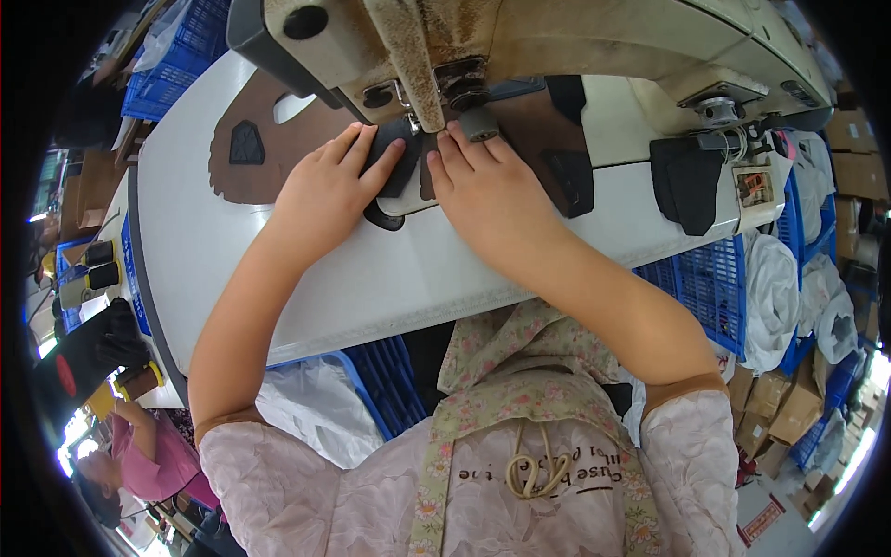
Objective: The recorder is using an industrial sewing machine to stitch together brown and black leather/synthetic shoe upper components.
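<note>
While both hands work flat beneath the head of an industrial sewing machine (575,42), the left hand (325,190) has its fingers loosely spread and pressed down, its thumb lying over a dark rectangular patch (401,174); nothing looks pinched, though what lies right under its fingertips is partly covered. The right hand (487,190) is likewise unclenched, palm down, fingers slightly parted, the tips resting just beside the presser foot (415,123); whether they press the patch or only the brown material cannot be told.

A brown leather-like panel (278,156) extends out from beneath the left hand's fingers, with a black five-sided patch (247,144) on it, to the left of that hand, and a pale oval opening beyond the knuckles. Brown material also shows between the hands and past the right fingers, where a black elongated patch (568,178) lies just right of the right hand. Below the left thumb, a rounded black piece (384,216) sits on the white tabletop (306,316).

Well to the right of the right hand, black cut pieces (685,186) lie overlapping near the table's edge. Far left of and lower than the left hand, a co-worker in a pink top (153,455) is partly visible.
</note>
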Demonstrator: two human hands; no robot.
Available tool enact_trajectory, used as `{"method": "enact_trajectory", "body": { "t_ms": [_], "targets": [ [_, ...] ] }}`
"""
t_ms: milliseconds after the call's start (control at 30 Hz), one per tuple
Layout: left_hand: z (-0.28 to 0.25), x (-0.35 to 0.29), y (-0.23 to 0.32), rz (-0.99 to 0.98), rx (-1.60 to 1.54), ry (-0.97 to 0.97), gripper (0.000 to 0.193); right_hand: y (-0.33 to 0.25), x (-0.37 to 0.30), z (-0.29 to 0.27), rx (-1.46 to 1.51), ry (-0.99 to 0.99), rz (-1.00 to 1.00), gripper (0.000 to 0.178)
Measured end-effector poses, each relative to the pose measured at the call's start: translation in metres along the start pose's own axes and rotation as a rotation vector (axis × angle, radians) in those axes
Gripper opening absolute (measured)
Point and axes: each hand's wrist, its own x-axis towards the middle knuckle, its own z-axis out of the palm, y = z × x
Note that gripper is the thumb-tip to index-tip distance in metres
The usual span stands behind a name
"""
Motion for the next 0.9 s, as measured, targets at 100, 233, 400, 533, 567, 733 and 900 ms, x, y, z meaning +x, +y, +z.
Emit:
{"method": "enact_trajectory", "body": {
  "t_ms": [100,233,400,533,567,733,900],
  "targets": [
    [0.006,-0.006,0.011,-0.053,0.014,0.071,0.064,0.004,-0.004,0.001,0.051,0.019,-0.014,0.034],
    [0.008,-0.004,0.022,-0.107,0.058,0.066,0.061,0.015,-0.006,0.002,0.132,0.058,-0.033,0.033],
    [0.009,-0.001,0.02,-0.044,-0.174,0.14,0.059,0.02,-0.008,0.004,0.208,0.062,-0.041,0.031],
    [0.018,-0.005,0.022,-0.058,-0.149,0.141,0.058,0.022,-0.007,0.004,0.272,0.048,-0.031,0.031],
    [0.019,-0.006,0.025,-0.08,-0.125,0.137,0.058,0.023,-0.007,0.004,0.294,0.051,-0.033,0.032],
    [0.018,-0.003,0.032,-0.13,-0.09,0.138,0.057,0.03,-0.006,0.008,0.328,0.034,-0.032,0.032],
    [0.017,-0.002,0.031,-0.149,-0.103,0.134,0.058,0.03,-0.007,0.014,0.384,0.081,-0.023,0.031]
  ]
}}
